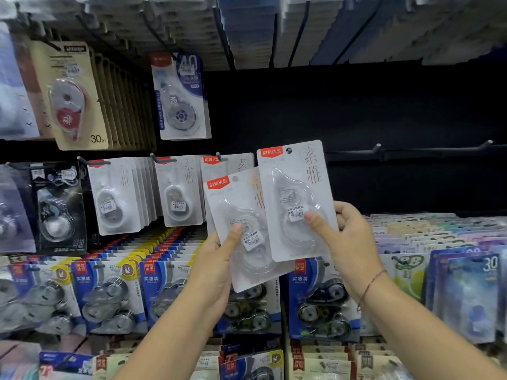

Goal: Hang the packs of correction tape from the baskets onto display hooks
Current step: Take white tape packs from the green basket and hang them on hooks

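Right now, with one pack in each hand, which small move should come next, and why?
Probably move the right hand rightwards so the hole in its upright pack meets the empty hook. The hole is uppermost and near hook height; the left hand holds a second pack lower.

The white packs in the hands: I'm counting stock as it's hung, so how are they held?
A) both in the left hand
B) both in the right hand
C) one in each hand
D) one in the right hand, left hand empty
C: the left hand pinches the lower white pack, and the right hand pinches the upper white pack, which overlaps it.
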Available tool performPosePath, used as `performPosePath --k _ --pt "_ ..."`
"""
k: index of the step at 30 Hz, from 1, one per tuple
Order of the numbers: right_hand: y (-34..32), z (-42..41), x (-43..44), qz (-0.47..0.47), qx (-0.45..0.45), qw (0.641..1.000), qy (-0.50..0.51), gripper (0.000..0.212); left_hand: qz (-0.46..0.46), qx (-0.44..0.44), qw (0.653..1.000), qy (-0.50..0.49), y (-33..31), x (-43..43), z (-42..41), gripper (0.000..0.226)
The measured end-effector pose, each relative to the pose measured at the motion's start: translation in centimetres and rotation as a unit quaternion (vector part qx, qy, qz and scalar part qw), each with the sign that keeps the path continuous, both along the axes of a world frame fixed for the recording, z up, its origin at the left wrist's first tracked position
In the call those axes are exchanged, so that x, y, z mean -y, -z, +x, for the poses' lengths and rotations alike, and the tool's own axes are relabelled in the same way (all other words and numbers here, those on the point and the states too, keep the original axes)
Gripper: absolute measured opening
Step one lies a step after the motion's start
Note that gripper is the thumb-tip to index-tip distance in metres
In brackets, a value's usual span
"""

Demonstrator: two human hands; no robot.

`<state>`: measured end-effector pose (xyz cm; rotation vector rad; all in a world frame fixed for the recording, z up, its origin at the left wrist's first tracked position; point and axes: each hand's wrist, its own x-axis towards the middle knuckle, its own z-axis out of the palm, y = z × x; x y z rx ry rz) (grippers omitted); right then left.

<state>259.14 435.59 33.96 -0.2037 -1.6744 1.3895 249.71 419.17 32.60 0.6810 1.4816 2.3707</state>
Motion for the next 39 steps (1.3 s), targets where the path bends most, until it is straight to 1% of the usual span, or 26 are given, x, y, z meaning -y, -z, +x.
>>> performPosePath --k 4,8,10,14,17,21,22,24,25,26,27,28,29,31,32,33,35,37,38,39 --pt "0.3 -0.6 -0.4 -0.012 -0.001 1.0 0.009 0.03 0.006 0.011 1.0 -0.011 0.3 0.3 -0.3 0.042" --pt "0.4 -2.2 -1.1 -0.01 0.016 1.0 0.015 0.02 -0.001 0.006 1.0 -0.028 0.8 0.8 -0.7 0.031" --pt "0.4 -3.6 -2.0 0.005 0.043 0.999 0.027 0.02 -0.006 0.016 0.999 -0.044 1.3 1.2 -1.1 0.028" --pt "1.1 -6.9 -3.7 0.035 0.115 0.992 0.03 0.037 -0.005 0.044 0.997 -0.065 2.0 2.2 -1.8 0.03" --pt "1.5 -8.6 -4.3 0.04 0.134 0.99 0.027 0.044 -0.008 0.045 0.996 -0.074 2.6 3.0 -2.3 0.031" --pt "1.4 -9.9 -4.5 0.039 0.158 0.986 0.049 0.049 -0.027 0.03 0.996 -0.082 3.0 3.6 -2.8 0.036" --pt "1.4 -9.9 -4.4 0.038 0.172 0.983 0.06 0.052 -0.028 0.029 0.996 -0.079 3.0 3.7 -2.9 0.037" --pt "1.3 -9.4 -3.9 0.059 0.21 0.967 0.131 0.065 -0.032 0.023 0.997 -0.064 2.9 3.7 -2.8 0.036" --pt "1.4 -8.6 -3.2 0.079 0.207 0.96 0.173 0.07 -0.034 0.017 0.998 -0.052 2.7 3.6 -2.7 0.035" --pt "1.4 -7.4 -2.3 0.098 0.177 0.961 0.189 0.071 -0.035 0.01 0.999 -0.037 2.5 3.5 -2.4 0.034" --pt "1.6 -6.1 -1.3 0.114 0.139 0.969 0.17 0.066 -0.036 0.002 0.999 -0.025 2.2 3.3 -2.1 0.034" --pt "1.7 -4.7 0.0 0.119 0.109 0.98 0.113 0.058 -0.039 -0.011 0.999 -0.017 1.9 3.0 -1.8 0.034" --pt "1.9 -3.5 1.3 0.107 0.107 0.988 0.034 0.05 -0.041 -0.022 0.999 -0.01 1.5 2.7 -1.5 0.036" --pt "2.2 -1.8 3.2 0.041 0.12 0.984 -0.127 0.042 -0.037 -0.043 0.998 0.009 0.9 1.8 -0.8 0.041" --pt "2.4 -1.4 3.7 0.013 0.114 0.979 -0.171 0.041 -0.038 -0.053 0.998 0.018 0.7 1.4 -0.3 0.041" --pt "2.5 -1.2 3.7 0.006 0.106 0.978 -0.179 0.038 -0.042 -0.063 0.997 0.026 0.5 0.9 0.1 0.04" --pt "1.8 -0.7 3.3 0.01 0.076 0.986 -0.146 0.03 -0.059 -0.091 0.994 0.019 0.0 0.1 0.6 0.035" --pt "0.7 -0.6 2.2 0.011 0.042 0.995 -0.09 0.024 -0.116 -0.174 0.977 -0.032 0.0 -0.4 0.3 0.034" --pt "0.1 -0.5 1.6 0.01 0.027 0.997 -0.066 0.022 -0.172 -0.242 0.952 -0.076 0.3 -0.6 -0.2 0.04" --pt "-0.3 -0.6 1.0 0.01 0.016 0.999 -0.047 0.02 -0.247 -0.32 0.907 -0.116 0.7 -0.7 -0.9 0.05"
